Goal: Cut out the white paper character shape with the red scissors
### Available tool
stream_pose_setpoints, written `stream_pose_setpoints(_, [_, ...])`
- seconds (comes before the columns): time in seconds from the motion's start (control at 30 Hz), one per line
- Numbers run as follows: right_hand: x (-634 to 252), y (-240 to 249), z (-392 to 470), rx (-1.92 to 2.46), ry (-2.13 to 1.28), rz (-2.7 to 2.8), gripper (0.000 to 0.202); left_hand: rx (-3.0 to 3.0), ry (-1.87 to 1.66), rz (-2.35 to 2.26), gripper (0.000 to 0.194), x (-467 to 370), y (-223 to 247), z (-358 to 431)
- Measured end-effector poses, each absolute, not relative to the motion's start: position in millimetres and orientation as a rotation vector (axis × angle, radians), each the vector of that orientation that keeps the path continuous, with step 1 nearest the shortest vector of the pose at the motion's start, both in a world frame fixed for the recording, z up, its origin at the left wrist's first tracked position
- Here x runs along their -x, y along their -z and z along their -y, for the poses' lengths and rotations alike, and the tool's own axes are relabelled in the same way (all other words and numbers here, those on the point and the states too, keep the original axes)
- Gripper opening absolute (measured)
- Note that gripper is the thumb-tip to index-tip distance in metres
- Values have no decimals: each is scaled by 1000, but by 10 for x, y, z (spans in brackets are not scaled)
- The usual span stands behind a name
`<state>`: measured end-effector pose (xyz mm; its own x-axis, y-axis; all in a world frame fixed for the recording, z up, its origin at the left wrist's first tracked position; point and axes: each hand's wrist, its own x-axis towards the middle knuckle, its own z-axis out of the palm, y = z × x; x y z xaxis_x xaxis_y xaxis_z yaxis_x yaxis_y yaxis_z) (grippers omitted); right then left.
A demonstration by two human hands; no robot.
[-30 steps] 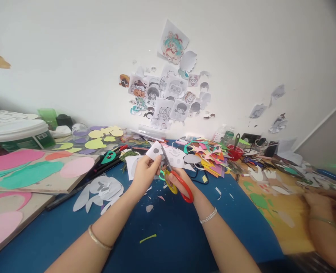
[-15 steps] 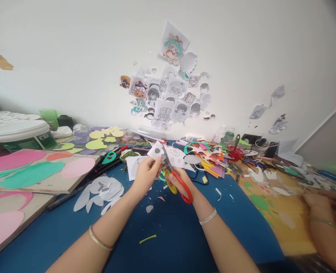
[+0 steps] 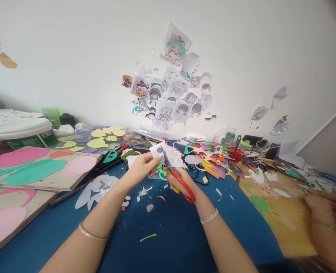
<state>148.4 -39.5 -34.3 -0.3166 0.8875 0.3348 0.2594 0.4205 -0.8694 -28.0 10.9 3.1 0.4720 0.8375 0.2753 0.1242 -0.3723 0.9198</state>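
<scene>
Between thumb and fingers, my left hand (image 3: 143, 168) pinches a small piece of white paper (image 3: 155, 150) printed with grey shapes. My right hand (image 3: 182, 182) is wrapped round the red handles of a pair of scissors (image 3: 188, 192), whose metal blades point up and away at the paper's right edge. Whether the blades are closed is hard to tell. A printed white sheet (image 3: 177, 158) lies just behind the blades. Something yellow and green shows below the blades, partly hidden by my right hand. Small paper scraps (image 3: 144, 192) lie on the blue tabletop (image 3: 168, 246) under my hands.
Cut white shapes (image 3: 98, 189) and boards with coloured paper (image 3: 68, 182) lie at the left, before a white-lidded tub (image 3: 22, 131). A heap of coloured offcuts (image 3: 213, 155) sits behind right. Another person's hands (image 3: 321, 204) are at a wooden table (image 3: 295, 242) on the right.
My left hand has shifted slightly left and turned with the paper, uncovering white scraps beneath. The scissors stay nearly in place. The whole view has shifted a little.
</scene>
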Motion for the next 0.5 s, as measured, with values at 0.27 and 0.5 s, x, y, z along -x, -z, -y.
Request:
stream_pose_setpoints(0.27, [-1517,377,377,1014,-965,1801,54,-1866,-900,-743,34,382,-70,-134])
stream_pose_setpoints(0.5, [-1494,416,349,995,-939,1726,53,-1766,-952,-666,28,324,-69,-102])
